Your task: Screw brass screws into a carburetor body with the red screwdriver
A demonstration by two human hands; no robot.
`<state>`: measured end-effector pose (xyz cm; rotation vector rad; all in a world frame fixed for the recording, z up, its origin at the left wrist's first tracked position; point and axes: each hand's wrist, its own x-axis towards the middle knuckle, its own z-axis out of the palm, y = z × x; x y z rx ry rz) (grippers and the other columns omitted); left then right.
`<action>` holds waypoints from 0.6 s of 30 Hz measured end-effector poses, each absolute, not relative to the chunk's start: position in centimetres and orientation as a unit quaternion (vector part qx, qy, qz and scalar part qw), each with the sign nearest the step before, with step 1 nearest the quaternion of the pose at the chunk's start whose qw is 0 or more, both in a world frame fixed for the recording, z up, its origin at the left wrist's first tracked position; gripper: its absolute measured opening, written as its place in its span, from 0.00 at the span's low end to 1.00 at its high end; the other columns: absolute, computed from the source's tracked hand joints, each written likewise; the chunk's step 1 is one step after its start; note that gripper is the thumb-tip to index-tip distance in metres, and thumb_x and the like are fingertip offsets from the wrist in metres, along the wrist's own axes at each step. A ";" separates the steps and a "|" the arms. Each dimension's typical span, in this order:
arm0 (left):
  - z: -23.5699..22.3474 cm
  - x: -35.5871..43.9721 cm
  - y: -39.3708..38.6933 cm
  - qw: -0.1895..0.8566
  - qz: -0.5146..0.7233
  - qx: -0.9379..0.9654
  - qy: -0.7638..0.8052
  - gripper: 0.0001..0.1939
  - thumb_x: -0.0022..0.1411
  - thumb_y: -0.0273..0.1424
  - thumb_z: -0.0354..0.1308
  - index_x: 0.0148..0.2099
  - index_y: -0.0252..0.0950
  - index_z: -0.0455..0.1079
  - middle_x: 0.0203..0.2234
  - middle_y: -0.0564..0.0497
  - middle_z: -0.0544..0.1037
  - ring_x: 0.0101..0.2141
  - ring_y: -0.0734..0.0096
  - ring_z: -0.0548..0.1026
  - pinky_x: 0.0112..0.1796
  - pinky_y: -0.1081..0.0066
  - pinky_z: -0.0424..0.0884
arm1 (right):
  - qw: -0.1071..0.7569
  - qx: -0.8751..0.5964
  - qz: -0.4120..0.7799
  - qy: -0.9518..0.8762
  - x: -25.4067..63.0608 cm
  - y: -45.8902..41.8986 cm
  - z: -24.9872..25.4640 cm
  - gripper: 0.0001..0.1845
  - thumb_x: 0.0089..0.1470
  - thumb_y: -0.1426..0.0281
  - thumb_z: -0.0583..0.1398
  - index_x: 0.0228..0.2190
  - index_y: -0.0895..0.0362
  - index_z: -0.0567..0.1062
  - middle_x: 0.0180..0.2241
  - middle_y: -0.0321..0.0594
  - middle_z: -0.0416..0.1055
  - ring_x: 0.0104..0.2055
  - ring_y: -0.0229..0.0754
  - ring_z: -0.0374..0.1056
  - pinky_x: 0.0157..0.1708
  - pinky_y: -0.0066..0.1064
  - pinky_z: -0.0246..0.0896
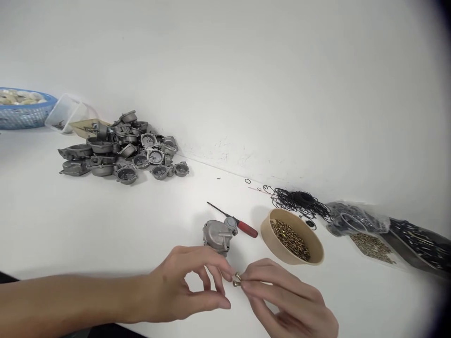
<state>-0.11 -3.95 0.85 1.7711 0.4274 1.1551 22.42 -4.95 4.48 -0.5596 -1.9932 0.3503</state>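
White tabletop against a plain white wall, head view looking down. Near the bottom edge the left hand and right hand meet fingertip to fingertip over the table. Between them is a small brass-coloured screw, pinched by the right thumb and forefinger; left fingertips touch it from the other side. Both hands are mostly closed at the tips, remaining fingers loosely curled. A second tiny ring-like piece sits at the screw, too small to tell what it is.

Just behind the hands lies a single grey cast-metal housing part on the table, untouched. Touching its far right side is a thin screwdriver with a red handle, blade pointing left. To the right stands a round tan bowl filled with small brass screws. Beyond the bowl lies a loose heap of black rubber O-rings, then clear plastic bags of more rings and screws along the wall. Far left at the back: a pile of grey metal castings, a clear plastic tub tipped on its side, and a blue woven basket.
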 end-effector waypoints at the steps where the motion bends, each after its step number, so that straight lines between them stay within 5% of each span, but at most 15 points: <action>1: 0.8 0.0 -4.1 0.507 0.462 0.702 0.194 0.20 0.61 0.22 0.69 0.54 0.41 0.73 0.38 0.50 0.81 0.34 0.71 0.83 0.34 0.77 0.80 | 0.503 -0.226 0.146 -0.822 22.1 -5.0 4.2 0.21 0.50 0.92 0.61 0.40 0.59 0.80 0.32 0.44 0.77 0.30 0.41 0.74 0.27 0.34 0.73; 8: 0.9 0.2 -4.1 0.609 0.408 0.627 0.263 0.16 0.58 0.28 0.72 0.49 0.39 0.80 0.35 0.50 0.85 0.35 0.67 0.84 0.39 0.72 0.81 | 0.499 -0.223 0.165 -0.821 21.8 -4.8 2.3 0.24 0.50 0.92 0.60 0.42 0.58 0.80 0.33 0.45 0.77 0.31 0.41 0.73 0.27 0.34 0.73; 13: 1.0 0.1 -4.2 0.559 0.385 0.658 0.327 0.05 0.60 0.29 0.70 0.41 0.39 0.84 0.30 0.52 0.85 0.30 0.71 0.80 0.34 0.76 0.77 | 0.493 -0.238 0.166 -0.820 21.6 -5.3 1.9 0.26 0.49 0.93 0.58 0.43 0.58 0.80 0.33 0.45 0.77 0.31 0.41 0.71 0.25 0.33 0.72; 18: 0.8 -0.3 -3.5 0.492 0.408 0.709 0.299 0.08 0.64 0.27 0.67 0.44 0.43 0.85 0.33 0.52 0.86 0.31 0.70 0.81 0.33 0.76 0.78 | 0.493 -0.233 0.169 -0.821 21.4 -4.8 2.0 0.21 0.50 0.90 0.62 0.41 0.58 0.79 0.33 0.45 0.78 0.31 0.41 0.73 0.28 0.34 0.74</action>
